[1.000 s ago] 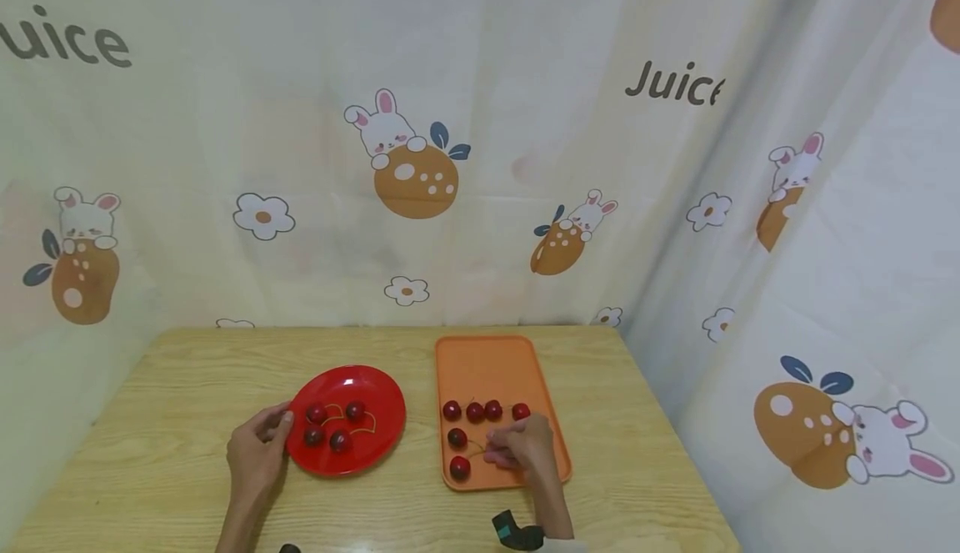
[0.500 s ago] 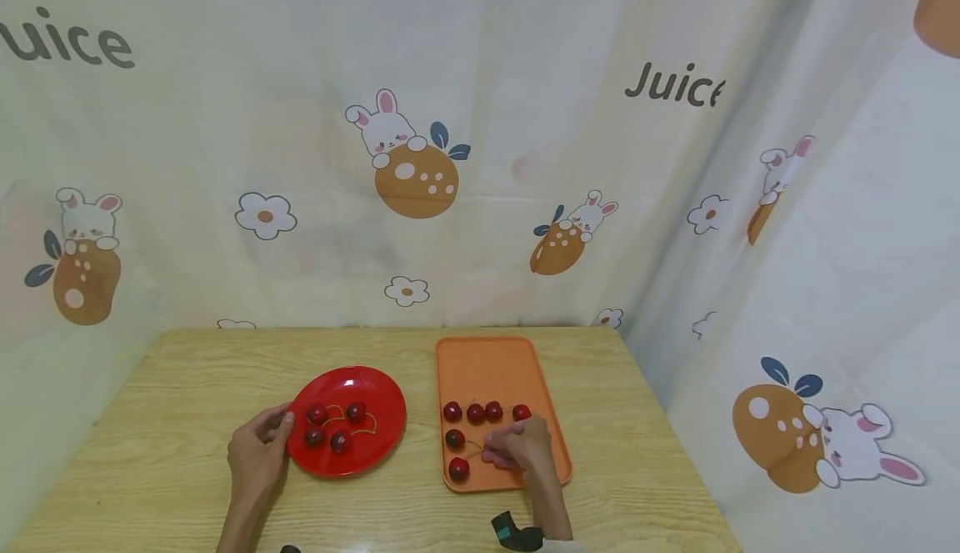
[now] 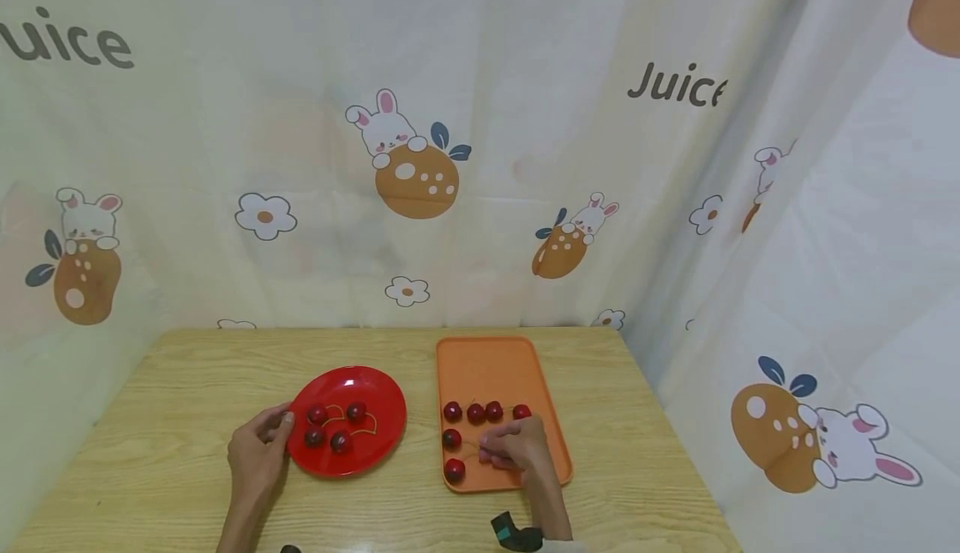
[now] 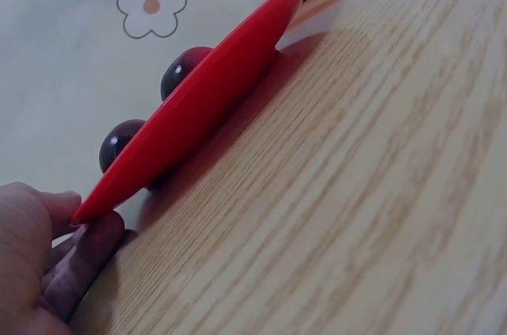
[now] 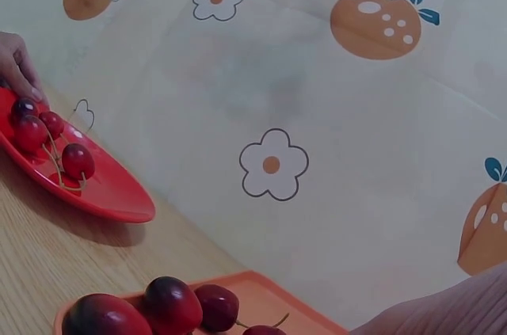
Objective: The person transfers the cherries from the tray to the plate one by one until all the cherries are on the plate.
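A red plate (image 3: 382, 428) with several stemmed cherries (image 3: 341, 442) in it stands on the left of the table. My left hand (image 3: 258, 451) grips its left rim; in the left wrist view, the thumb (image 4: 59, 207) is above the rim and fingers are below. On the right lies an orange tray (image 3: 487, 363). Over its front half, my right hand (image 3: 522, 446) pinches the thin stems of two cherries near the tray's left edge, the rear cherry (image 3: 452, 439) and the front cherry (image 3: 454, 470). Only part of that hand shows in the right wrist view.
Across the tray's middle runs a row of more cherries (image 3: 476, 413), the rightmost close by my right fingers. Both dishes stand on a wooden table (image 3: 180, 386), apart from each other. A printed curtain (image 3: 315, 161) hangs behind and along the sides.
My right hand has shifted slightly left, and the two cherries by the tray's left edge have moved a little left with it. The left hand and plate have stayed still.
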A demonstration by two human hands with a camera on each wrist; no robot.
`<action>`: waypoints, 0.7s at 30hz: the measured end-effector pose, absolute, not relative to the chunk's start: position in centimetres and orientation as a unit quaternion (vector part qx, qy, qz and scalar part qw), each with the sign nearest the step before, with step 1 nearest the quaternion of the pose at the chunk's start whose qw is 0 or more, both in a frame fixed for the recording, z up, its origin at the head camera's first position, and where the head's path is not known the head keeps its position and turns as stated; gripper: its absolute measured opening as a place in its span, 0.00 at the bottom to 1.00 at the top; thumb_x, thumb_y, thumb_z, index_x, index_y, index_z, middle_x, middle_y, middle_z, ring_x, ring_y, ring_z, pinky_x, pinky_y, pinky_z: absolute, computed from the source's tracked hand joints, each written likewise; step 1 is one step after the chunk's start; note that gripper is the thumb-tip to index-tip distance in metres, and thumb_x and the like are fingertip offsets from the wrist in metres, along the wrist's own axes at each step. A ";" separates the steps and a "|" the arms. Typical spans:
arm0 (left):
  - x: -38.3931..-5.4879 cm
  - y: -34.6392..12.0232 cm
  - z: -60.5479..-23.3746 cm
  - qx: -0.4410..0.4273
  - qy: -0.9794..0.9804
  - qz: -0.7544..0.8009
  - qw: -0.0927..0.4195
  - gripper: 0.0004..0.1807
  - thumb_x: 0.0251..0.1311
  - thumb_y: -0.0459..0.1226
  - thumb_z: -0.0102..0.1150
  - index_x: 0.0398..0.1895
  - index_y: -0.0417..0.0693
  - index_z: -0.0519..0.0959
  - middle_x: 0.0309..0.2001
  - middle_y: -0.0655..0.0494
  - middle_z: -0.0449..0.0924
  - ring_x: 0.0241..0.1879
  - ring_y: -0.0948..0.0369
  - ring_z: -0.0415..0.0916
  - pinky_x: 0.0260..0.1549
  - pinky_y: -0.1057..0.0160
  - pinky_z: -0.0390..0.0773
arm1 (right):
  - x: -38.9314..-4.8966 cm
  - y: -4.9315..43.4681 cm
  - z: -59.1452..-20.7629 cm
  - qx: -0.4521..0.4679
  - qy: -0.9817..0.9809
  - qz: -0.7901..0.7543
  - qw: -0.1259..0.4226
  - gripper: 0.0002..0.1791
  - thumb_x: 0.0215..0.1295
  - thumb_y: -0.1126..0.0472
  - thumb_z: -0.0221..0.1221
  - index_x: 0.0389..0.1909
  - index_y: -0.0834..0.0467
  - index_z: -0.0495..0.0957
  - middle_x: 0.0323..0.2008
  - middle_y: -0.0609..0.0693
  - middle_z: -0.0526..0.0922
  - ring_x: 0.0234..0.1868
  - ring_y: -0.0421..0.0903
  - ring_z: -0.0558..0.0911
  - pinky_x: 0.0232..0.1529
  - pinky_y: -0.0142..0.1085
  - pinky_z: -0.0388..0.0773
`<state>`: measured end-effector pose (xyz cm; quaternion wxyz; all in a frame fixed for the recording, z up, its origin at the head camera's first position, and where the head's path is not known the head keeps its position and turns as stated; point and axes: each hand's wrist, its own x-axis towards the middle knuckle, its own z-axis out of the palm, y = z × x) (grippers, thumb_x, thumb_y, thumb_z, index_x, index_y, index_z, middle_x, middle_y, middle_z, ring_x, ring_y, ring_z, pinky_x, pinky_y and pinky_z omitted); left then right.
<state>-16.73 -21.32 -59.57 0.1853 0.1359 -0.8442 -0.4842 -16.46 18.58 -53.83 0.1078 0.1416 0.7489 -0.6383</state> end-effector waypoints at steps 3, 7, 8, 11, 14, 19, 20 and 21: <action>-17.0 -21.4 -59.5 0.138 -0.845 -0.483 0.184 0.15 0.71 0.42 0.58 0.56 0.49 0.83 0.48 0.46 0.88 0.30 0.72 0.79 0.35 0.80 0.68 | -16.6 18.4 -53.8 0.138 0.748 -0.640 0.105 0.10 0.56 0.70 0.71 0.37 0.71 0.84 0.25 0.57 0.89 0.26 0.46 0.89 0.24 0.30 0.81; -17.2 -21.6 -59.6 0.142 -0.847 -0.480 0.180 0.15 0.71 0.42 0.58 0.56 0.49 0.83 0.48 0.46 0.88 0.30 0.72 0.79 0.36 0.79 0.68 | -16.6 18.1 -53.7 0.138 0.748 -0.641 0.102 0.11 0.55 0.70 0.71 0.37 0.72 0.84 0.24 0.56 0.89 0.25 0.45 0.89 0.23 0.30 0.80; -17.2 -21.6 -59.6 0.143 -0.847 -0.479 0.180 0.15 0.71 0.41 0.58 0.56 0.49 0.83 0.48 0.46 0.88 0.30 0.71 0.79 0.36 0.79 0.68 | -16.6 18.1 -53.7 0.138 0.749 -0.640 0.101 0.11 0.55 0.70 0.71 0.37 0.72 0.84 0.24 0.55 0.89 0.25 0.45 0.89 0.23 0.29 0.80; -17.2 -21.6 -59.6 0.145 -0.849 -0.477 0.177 0.15 0.71 0.41 0.58 0.56 0.49 0.83 0.48 0.45 0.88 0.30 0.71 0.80 0.36 0.79 0.68 | -16.5 17.9 -53.7 0.135 0.751 -0.639 0.099 0.12 0.54 0.70 0.72 0.37 0.72 0.84 0.23 0.55 0.89 0.24 0.44 0.88 0.22 0.29 0.79; -17.2 -21.5 -59.5 0.149 -0.849 -0.477 0.172 0.15 0.71 0.41 0.57 0.57 0.49 0.83 0.49 0.46 0.88 0.31 0.70 0.79 0.36 0.79 0.68 | -16.6 17.7 -53.6 0.135 0.754 -0.636 0.099 0.12 0.54 0.70 0.72 0.37 0.72 0.84 0.23 0.54 0.89 0.24 0.43 0.87 0.22 0.29 0.78; -17.1 -21.4 -59.3 0.150 -0.847 -0.482 0.170 0.15 0.71 0.42 0.57 0.57 0.50 0.83 0.49 0.46 0.88 0.32 0.69 0.79 0.35 0.78 0.69 | -16.5 17.5 -53.5 0.144 0.755 -0.632 0.101 0.11 0.55 0.70 0.71 0.38 0.72 0.84 0.23 0.53 0.89 0.23 0.41 0.86 0.22 0.28 0.77; -17.1 -21.4 -59.3 0.148 -0.846 -0.483 0.171 0.15 0.71 0.42 0.57 0.57 0.50 0.83 0.49 0.46 0.88 0.32 0.69 0.79 0.35 0.78 0.69 | -16.5 17.5 -53.4 0.146 0.755 -0.632 0.101 0.11 0.55 0.70 0.71 0.38 0.72 0.83 0.23 0.53 0.89 0.23 0.41 0.86 0.22 0.28 0.77; -17.1 -21.4 -59.2 0.146 -0.845 -0.484 0.172 0.15 0.71 0.42 0.57 0.57 0.49 0.83 0.49 0.46 0.88 0.32 0.69 0.80 0.35 0.78 0.69 | -16.5 17.4 -53.4 0.146 0.755 -0.631 0.100 0.11 0.55 0.71 0.71 0.38 0.71 0.83 0.23 0.53 0.89 0.23 0.41 0.86 0.22 0.28 0.77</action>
